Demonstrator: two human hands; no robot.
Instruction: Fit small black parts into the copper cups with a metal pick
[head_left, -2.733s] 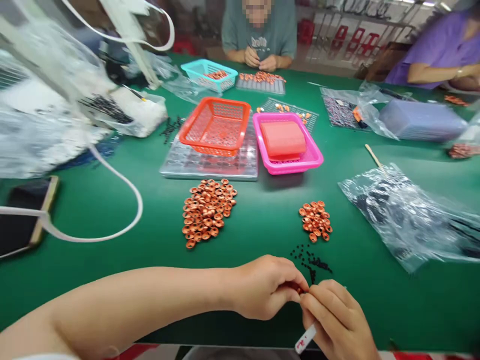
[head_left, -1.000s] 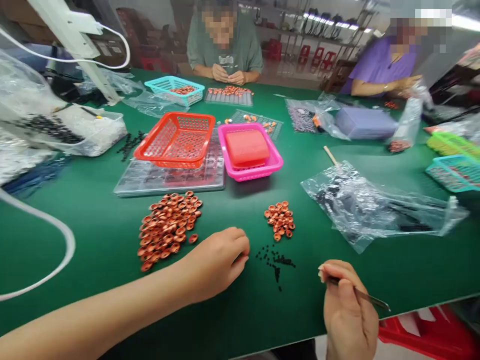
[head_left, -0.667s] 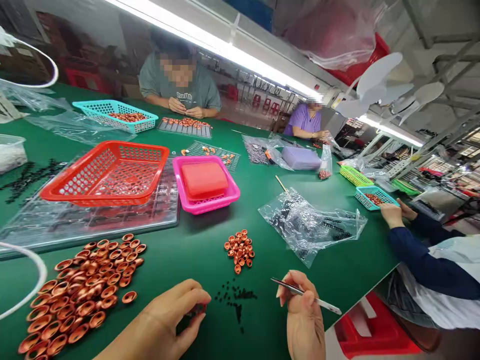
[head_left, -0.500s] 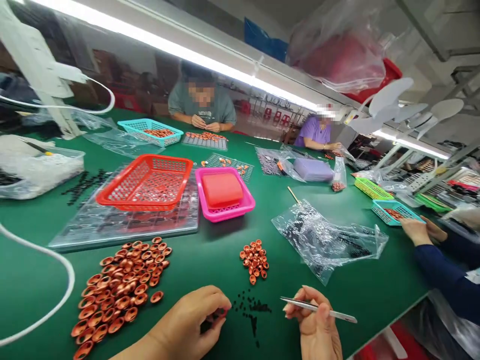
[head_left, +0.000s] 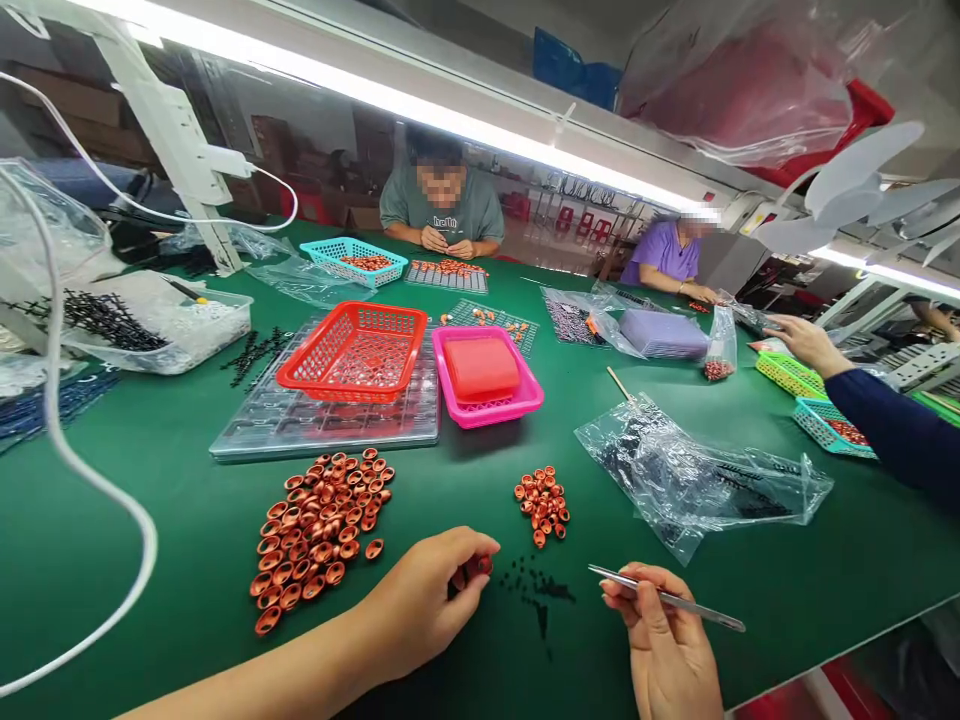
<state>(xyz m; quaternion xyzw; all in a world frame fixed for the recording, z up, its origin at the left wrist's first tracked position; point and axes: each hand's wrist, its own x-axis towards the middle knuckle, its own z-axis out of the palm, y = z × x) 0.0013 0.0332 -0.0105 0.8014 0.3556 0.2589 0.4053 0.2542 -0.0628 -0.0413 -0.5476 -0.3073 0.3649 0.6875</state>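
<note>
My left hand (head_left: 439, 590) is closed on a copper-coloured ring (head_left: 486, 566), mostly hidden by the fingers. In my right hand (head_left: 667, 630) a pair of metal tweezers (head_left: 697, 607) is gripped, its tips pointing left. Between the hands, small black bits (head_left: 551, 590) lie scattered on the green table (head_left: 465, 480). Behind them sits a small pile of copper-coloured rings (head_left: 541, 503). A bigger heap of the same rings (head_left: 322, 525) spreads out left of my left hand.
A red basket (head_left: 352, 350) rests on a clear tray (head_left: 322, 432), beside a pink basket (head_left: 487, 412) holding a red block. Plastic bags (head_left: 690, 480) with black parts lie right. A co-worker's arm (head_left: 892, 410) reaches in over baskets. A white cable (head_left: 67, 440) hangs at left.
The view has swung left, so everything sits further right. The co-worker's hand at right has gone from the blue basket to farther back, beyond the green one. My hands keep their holds.
</note>
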